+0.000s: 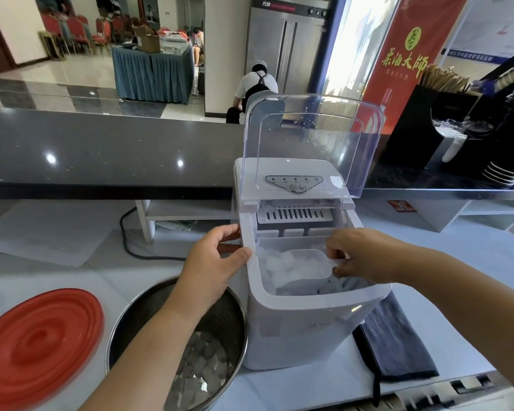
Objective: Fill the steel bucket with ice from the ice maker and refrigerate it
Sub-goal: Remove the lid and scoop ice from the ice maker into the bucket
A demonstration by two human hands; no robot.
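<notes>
1. Head view: the ice maker [309, 315] stands on the white counter [279, 390] with its clear cover [309, 143] raised and its basket open towards me.
2. The bucket [143, 307] sits just left of the maker, partly under my left forearm. Ice [202, 363] covers its bottom, so I judge it well short of full.
3. A red lid [39, 345] lies flat on the counter, left of the bucket.
4. My left hand [217, 262] clasps the maker's upper left corner, thumb on the rim and fingers round the side.
5. My right hand [359, 253] reaches into the basket, fingertips curled and pinching what looks like a clear scoop [306, 268] lying on the cubes [272, 262].
6. I read this as mid-fill. Next I must load the scoop, lift it over the maker's left wall and tip it into the bucket; chilling comes later.
</notes>
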